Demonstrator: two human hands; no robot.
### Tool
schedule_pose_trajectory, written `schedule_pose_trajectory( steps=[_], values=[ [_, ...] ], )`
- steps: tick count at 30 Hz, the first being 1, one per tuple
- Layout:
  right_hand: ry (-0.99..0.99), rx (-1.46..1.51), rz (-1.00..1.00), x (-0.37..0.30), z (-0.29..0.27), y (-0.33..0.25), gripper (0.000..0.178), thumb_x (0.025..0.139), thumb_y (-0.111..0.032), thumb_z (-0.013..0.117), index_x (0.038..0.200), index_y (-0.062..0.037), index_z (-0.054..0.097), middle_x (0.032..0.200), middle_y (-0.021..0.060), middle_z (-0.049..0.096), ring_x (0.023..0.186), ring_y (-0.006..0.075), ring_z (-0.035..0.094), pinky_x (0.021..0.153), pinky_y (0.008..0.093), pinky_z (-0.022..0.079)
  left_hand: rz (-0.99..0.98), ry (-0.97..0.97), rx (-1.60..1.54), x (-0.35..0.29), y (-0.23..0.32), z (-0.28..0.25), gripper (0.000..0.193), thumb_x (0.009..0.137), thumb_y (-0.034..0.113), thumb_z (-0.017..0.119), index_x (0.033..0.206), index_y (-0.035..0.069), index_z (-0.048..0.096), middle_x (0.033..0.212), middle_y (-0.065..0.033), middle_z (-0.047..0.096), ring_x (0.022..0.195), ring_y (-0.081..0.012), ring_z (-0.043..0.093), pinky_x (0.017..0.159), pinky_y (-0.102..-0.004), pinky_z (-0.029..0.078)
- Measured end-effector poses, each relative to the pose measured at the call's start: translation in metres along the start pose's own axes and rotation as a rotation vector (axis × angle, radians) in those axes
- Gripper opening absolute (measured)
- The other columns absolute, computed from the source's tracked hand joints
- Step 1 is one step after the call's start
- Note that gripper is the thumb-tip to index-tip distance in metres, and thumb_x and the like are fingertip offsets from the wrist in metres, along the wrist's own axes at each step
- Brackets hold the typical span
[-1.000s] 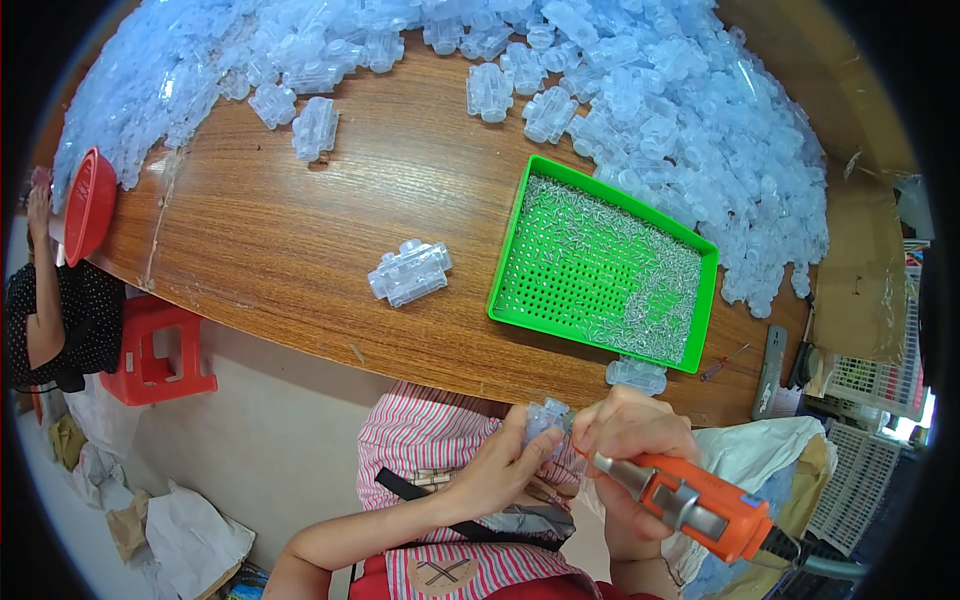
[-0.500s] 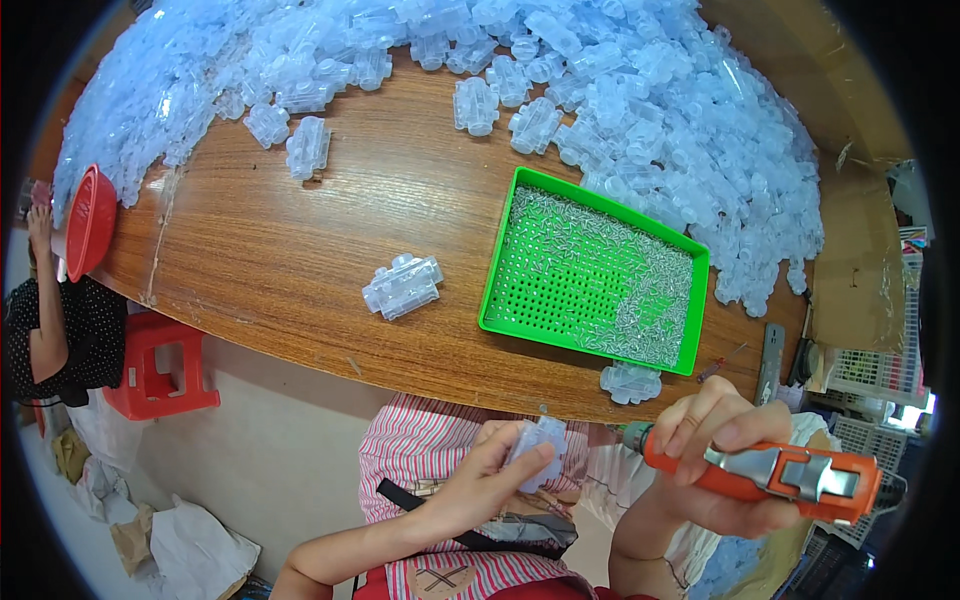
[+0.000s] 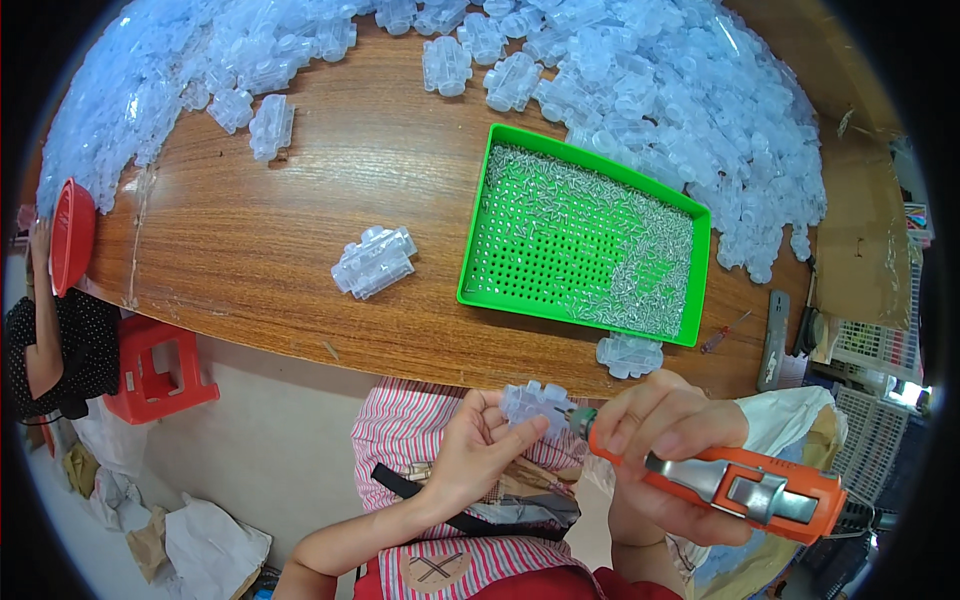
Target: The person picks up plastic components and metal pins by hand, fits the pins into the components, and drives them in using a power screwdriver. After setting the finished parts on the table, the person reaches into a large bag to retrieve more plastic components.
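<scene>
Near the table's front edge, my left hand [image 3: 478,450] pinches a clear plastic part [image 3: 536,402] between thumb and fingers. My right hand [image 3: 665,440] is wrapped round an orange electric screwdriver [image 3: 745,490] with a metal lever. Its tip points left and meets the right side of the clear part; whether a screw sits at the tip is too small to tell. Beyond my hands stands a green perforated tray [image 3: 560,322] of small silver screws [image 3: 655,265]. One clear part [image 3: 630,355] lies against its near edge, and another clear part [image 3: 374,262] lies to its left.
A big heap of clear plastic parts [image 3: 680,110] covers the table's far side. On the right are a small screwdriver [image 3: 722,335], a grey flat bar [image 3: 773,342] and a cardboard wall [image 3: 850,220]. A red basin [image 3: 72,238], a red stool [image 3: 160,370] and another person [image 3: 60,340] are at left.
My right hand has brought the electric screwdriver leftward so its tip meets the clear part. My left hand has tilted the part and raised it slightly. The view has shifted a little.
</scene>
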State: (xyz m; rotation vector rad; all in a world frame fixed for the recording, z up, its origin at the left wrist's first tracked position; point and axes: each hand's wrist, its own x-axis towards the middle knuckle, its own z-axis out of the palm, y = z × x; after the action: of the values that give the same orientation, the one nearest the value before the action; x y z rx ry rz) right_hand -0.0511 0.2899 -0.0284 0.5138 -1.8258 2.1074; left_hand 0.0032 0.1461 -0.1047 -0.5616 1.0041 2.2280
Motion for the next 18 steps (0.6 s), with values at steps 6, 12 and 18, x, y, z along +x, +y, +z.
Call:
schedule_pose_trajectory(
  steps=[6, 12, 18],
  values=[
    [-0.012, -0.005, 0.087, -0.003, 0.002, 0.011, 0.078, 0.070, -0.081, 0.049, 0.085, -0.0046, 0.049, 0.056, 0.0065, 0.050, 0.051, 0.0179, 0.048, 0.040, 0.0313, 0.046, 0.044, 0.073, -0.018, 0.004, -0.006, 0.001, 0.029, 0.086, -0.004, 0.061, 0.102, -0.002, 0.037, 0.103, -0.0187, 0.062, 0.094, -0.0160, 0.063, 0.081, -0.0254, 0.054],
    [0.003, 0.012, 0.172, -0.009, 0.003, 0.014, 0.077, 0.068, -0.080, 0.054, 0.084, -0.0044, 0.051, 0.055, 0.0080, 0.051, 0.054, 0.0187, 0.046, 0.042, 0.0319, 0.045, 0.056, 0.091, -0.007, 0.004, -0.008, 0.002, 0.030, 0.086, -0.005, 0.062, 0.101, -0.002, 0.037, 0.101, -0.0179, 0.063, 0.093, -0.0159, 0.063, 0.080, -0.0250, 0.054],
    [-0.083, 0.035, 0.151, -0.007, 0.004, 0.019, 0.074, 0.067, -0.078, 0.058, 0.082, -0.0053, 0.051, 0.055, 0.0070, 0.054, 0.054, 0.0179, 0.046, 0.048, 0.0327, 0.045, 0.102, 0.113, -0.015, 0.004, -0.013, 0.007, 0.030, 0.085, -0.005, 0.062, 0.100, -0.001, 0.036, 0.098, -0.0166, 0.063, 0.089, -0.0149, 0.064, 0.077, -0.0234, 0.055]
  ],
)
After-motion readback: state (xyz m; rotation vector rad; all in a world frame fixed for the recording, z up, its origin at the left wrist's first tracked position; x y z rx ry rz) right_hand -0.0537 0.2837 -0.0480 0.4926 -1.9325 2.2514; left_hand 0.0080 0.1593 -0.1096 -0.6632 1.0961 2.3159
